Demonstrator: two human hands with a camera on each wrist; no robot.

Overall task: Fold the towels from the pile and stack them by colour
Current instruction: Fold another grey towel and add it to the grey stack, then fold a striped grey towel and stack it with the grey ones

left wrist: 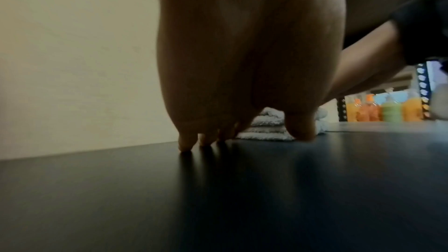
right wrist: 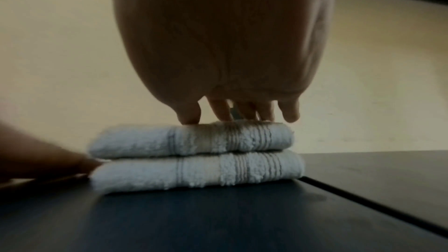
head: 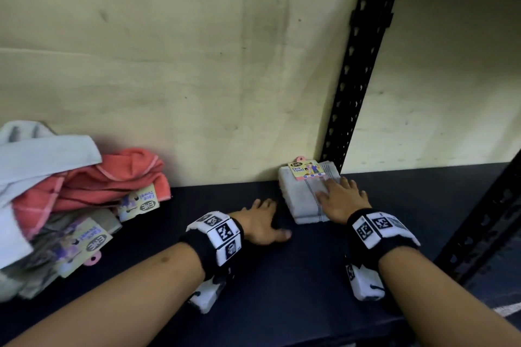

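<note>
White terry towels (right wrist: 196,157), two folded, stacked flush, stripes aligned; right hand (head: 342,198) flat, fingers spread on top; left hand (head: 263,222) spread on shelf (head: 282,276).

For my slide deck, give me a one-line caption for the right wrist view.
Right hand presses fingertips onto two folded white towels stacked on the dark shelf.

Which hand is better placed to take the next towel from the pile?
Probably the left hand. It rests open on the dark shelf, holds nothing, and is on the side of the unfolded pile. The right hand lies on the folded white stack, farther from the pile.
</note>
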